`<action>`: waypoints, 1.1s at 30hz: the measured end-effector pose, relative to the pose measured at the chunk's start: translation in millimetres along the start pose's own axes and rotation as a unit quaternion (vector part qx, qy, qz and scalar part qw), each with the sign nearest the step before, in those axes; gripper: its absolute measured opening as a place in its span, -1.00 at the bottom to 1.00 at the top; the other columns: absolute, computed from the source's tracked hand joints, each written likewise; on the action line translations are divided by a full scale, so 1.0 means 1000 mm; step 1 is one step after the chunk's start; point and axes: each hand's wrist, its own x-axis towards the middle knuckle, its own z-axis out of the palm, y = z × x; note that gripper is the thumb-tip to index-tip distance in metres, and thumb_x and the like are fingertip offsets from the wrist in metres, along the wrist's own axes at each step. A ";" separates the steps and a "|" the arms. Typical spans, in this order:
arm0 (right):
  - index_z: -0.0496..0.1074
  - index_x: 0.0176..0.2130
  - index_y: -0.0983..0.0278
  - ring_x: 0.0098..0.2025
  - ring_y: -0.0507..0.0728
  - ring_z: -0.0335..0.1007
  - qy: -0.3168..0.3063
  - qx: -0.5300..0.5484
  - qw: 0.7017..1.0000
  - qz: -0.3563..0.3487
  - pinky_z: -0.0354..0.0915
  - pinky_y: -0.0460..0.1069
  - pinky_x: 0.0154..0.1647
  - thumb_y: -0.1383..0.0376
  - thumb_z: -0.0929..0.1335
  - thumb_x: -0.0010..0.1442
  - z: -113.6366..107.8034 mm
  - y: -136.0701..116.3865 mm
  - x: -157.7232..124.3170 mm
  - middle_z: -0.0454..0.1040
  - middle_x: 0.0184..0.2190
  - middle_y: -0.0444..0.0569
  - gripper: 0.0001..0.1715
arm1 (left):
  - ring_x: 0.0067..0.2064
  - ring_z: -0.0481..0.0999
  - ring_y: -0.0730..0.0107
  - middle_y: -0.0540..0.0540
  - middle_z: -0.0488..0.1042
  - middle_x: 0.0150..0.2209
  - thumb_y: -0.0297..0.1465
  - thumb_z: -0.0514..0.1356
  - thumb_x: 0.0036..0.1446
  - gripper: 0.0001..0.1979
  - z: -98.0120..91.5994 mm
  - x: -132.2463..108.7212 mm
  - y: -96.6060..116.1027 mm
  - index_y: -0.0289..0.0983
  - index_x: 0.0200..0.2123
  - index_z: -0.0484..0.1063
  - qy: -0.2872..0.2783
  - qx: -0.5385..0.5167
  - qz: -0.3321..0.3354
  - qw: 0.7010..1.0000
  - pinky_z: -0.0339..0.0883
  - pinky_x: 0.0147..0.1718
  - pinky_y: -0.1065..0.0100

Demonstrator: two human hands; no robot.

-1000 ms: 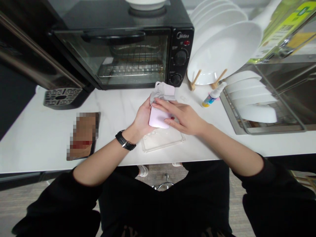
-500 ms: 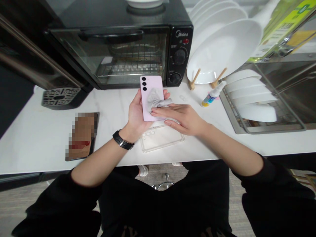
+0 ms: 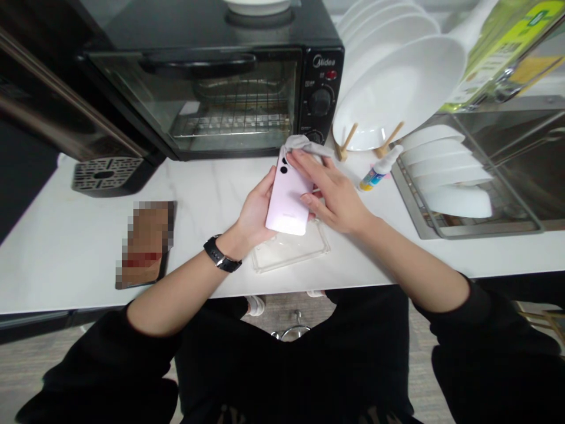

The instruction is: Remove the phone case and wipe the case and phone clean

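Head view, one moment.

- Left hand (image 3: 255, 213): fingers clamped round the edges of the pink phone (image 3: 288, 199). The phone is back side up, lens end tilted away, and held just above the table (image 3: 207, 191). Wristwatch (image 3: 222, 254) on this arm.
- Right hand (image 3: 332, 197): fingers laid close together and pinning a grey cloth (image 3: 303, 142) against the phone's upper end, beside the lenses. The cloth bunches past the top edge.
- Directly under the phone: clear phone case (image 3: 295, 250), flat on the table and partly hidden by phone and hands.
- Behind the hands: black toaster oven (image 3: 212, 88), door shut, with its knob panel just beyond the cloth.
- Right of the hands: small spray bottle (image 3: 378, 169) lying near a wooden rack of white plates (image 3: 397, 82). Further right, a drainer tray (image 3: 507, 227) holding white bowls (image 3: 454, 188).
- Left: a black appliance with a grille (image 3: 105, 175), and a flat blurred object (image 3: 145, 242), well apart from the hands.
- Nothing lies between the hands and the phone except the cloth.
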 end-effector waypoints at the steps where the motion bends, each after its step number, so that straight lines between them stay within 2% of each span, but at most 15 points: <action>1: -0.11 0.62 0.16 0.60 0.38 0.15 -0.007 0.002 1.000 0.001 0.17 0.44 0.58 -0.10 0.17 0.55 0.000 0.000 0.000 0.19 0.58 0.15 -0.12 | 0.06 0.70 0.01 -0.13 0.70 -0.10 -0.12 -0.04 0.56 -0.54 0.001 0.000 0.000 -0.24 0.08 0.56 0.005 0.005 -0.006 1.000 0.63 0.00 0.08; 7: -0.22 0.63 0.11 0.64 0.33 0.05 -0.039 0.028 0.999 -0.002 0.10 0.38 0.64 -0.13 0.18 0.53 0.007 -0.006 -0.002 0.10 0.62 0.07 -0.07 | -0.18 0.71 0.21 -0.08 0.68 -0.19 -0.14 -0.03 0.57 -0.56 0.000 0.004 -0.002 -0.25 0.00 0.58 0.041 0.022 0.012 0.999 0.60 -0.19 0.26; 11: -0.21 0.63 0.19 0.61 0.36 0.12 -0.052 0.032 0.998 -0.033 0.20 0.38 0.58 -0.11 0.22 0.53 0.010 -0.005 -0.003 0.11 0.60 0.19 -0.03 | -0.20 0.70 0.26 -0.05 0.66 -0.26 -0.18 0.01 0.56 -0.61 -0.003 0.005 -0.002 -0.25 -0.07 0.57 0.058 -0.002 0.039 0.998 0.59 -0.15 0.29; 15: -0.12 0.62 0.18 0.59 0.37 0.18 -0.067 0.045 0.996 -0.044 0.25 0.42 0.53 -0.08 0.24 0.53 0.010 -0.010 -0.002 0.22 0.56 0.21 -0.08 | -0.25 0.69 0.30 -0.05 0.66 -0.30 -0.24 -0.06 0.57 -0.56 -0.001 0.004 0.000 -0.27 -0.20 0.55 0.051 -0.028 0.032 0.998 0.60 -0.09 0.25; 18: 0.06 0.58 0.20 0.50 0.29 0.35 -0.070 0.084 0.992 -0.063 0.33 0.32 0.50 -0.01 0.27 0.54 0.011 -0.017 -0.002 0.37 0.48 0.18 -0.19 | -0.18 0.71 0.23 -0.21 0.69 -0.21 -0.17 -0.15 0.58 -0.42 -0.002 0.003 0.002 -0.37 -0.14 0.58 0.019 -0.022 0.014 0.999 0.61 -0.04 0.20; 20: 0.26 0.49 0.20 0.37 0.22 0.52 -0.055 0.112 0.989 -0.078 0.46 0.19 0.39 0.11 0.30 0.55 0.012 -0.021 -0.003 0.53 0.36 0.12 -0.35 | -0.08 0.73 0.16 -0.30 0.70 -0.12 -0.09 -0.13 0.55 -0.36 -0.003 0.002 0.003 -0.43 -0.02 0.60 0.002 -0.018 0.017 1.000 0.60 0.02 0.18; 22: 0.43 0.38 0.14 0.22 0.14 0.65 -0.017 0.128 0.987 -0.093 0.55 0.08 0.25 0.25 0.32 0.54 0.014 -0.023 -0.005 0.68 0.19 0.01 -0.50 | -0.02 0.72 0.14 -0.27 0.71 -0.07 -0.03 -0.07 0.52 -0.37 -0.003 0.001 0.004 -0.41 0.08 0.58 0.000 -0.016 0.025 1.000 0.58 0.09 0.17; 24: 0.50 0.32 0.07 0.09 0.07 0.70 0.041 0.114 0.987 -0.107 0.59 -0.01 0.11 0.35 0.32 0.52 0.016 -0.023 -0.006 0.73 0.05 -0.09 -0.53 | 0.00 0.72 0.16 -0.23 0.71 -0.08 -0.01 -0.06 0.51 -0.37 -0.001 0.000 0.004 -0.37 0.12 0.58 0.000 -0.013 0.018 1.000 0.58 0.10 0.18; 27: 0.51 0.30 0.04 -0.02 0.05 0.67 0.105 0.073 0.986 -0.109 0.59 -0.06 -0.07 0.38 0.34 0.49 0.016 -0.024 -0.005 0.67 -0.01 -0.08 -0.52 | -0.18 0.72 0.26 -0.18 0.70 -0.25 -0.08 -0.12 0.55 -0.40 0.001 0.000 0.003 -0.37 -0.04 0.61 0.002 -0.015 -0.003 1.000 0.62 -0.02 0.27; 30: 0.51 0.29 0.07 -0.07 0.06 0.56 0.101 0.072 0.989 -0.085 0.55 -0.01 -0.13 0.38 0.36 0.48 0.015 -0.022 -0.001 0.53 0.04 0.01 -0.52 | -0.37 0.66 0.37 -0.05 0.61 -0.44 -0.24 -0.07 0.54 -0.52 0.001 0.002 0.001 -0.30 -0.21 0.59 0.015 -0.019 -0.005 1.000 0.61 -0.18 0.37; 33: 0.50 0.30 0.05 -0.10 0.07 0.48 0.106 0.064 0.990 -0.060 0.52 0.03 -0.12 0.36 0.33 0.49 0.015 -0.016 0.001 0.48 0.07 0.02 -0.53 | -0.36 0.68 0.34 -0.03 0.58 -0.46 -0.24 0.00 0.52 -0.61 -0.002 0.003 0.000 -0.27 -0.14 0.59 0.003 0.007 -0.029 1.000 0.61 -0.22 0.36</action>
